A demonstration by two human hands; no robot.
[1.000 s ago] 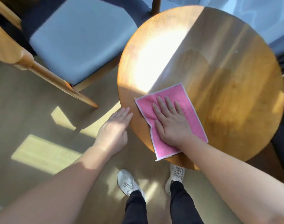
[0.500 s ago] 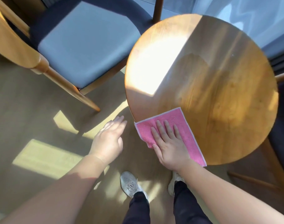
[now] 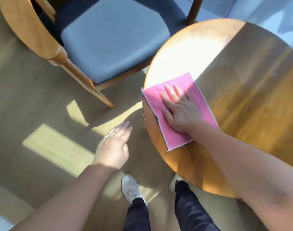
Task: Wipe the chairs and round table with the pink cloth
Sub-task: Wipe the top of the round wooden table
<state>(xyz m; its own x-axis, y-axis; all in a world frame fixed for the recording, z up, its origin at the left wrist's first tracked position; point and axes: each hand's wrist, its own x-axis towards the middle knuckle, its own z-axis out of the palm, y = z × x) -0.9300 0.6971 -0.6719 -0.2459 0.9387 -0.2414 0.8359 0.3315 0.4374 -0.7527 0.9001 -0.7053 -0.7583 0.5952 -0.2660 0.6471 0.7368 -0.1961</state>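
— Right of centre, on the round bench (image 3: 250,105), we have the right hand (image 3: 180,110) flat on the pink cloth (image 3: 174,139). The fingers (image 3: 170,90) are straight and slightly spread, pressing down, not curled round anything.

— And we see the cloth lying flat against the bench's left rim, its upper left corner right at the edge. Its top end sits in the bright patch of sun, the lower end in shade.

— Left hand (image 3: 112,147), what do we make of it?

— We find it lower centre, palm down over the floor (image 3: 34,97), fingers straight and close together, holding nothing. It's near the bench rim but apart from it.

— Upper left of the frame, we've got the chair (image 3: 112,44): grey-blue seat pad, light wooden frame, one leg slanting down toward the middle. It stands just beside the bench.

— Along the bottom edge we pick out two pale shoes (image 3: 130,189) and dark trousers (image 3: 137,214), the right foot partly tucked under the bench. Sunlit bars lie across the floor at left.
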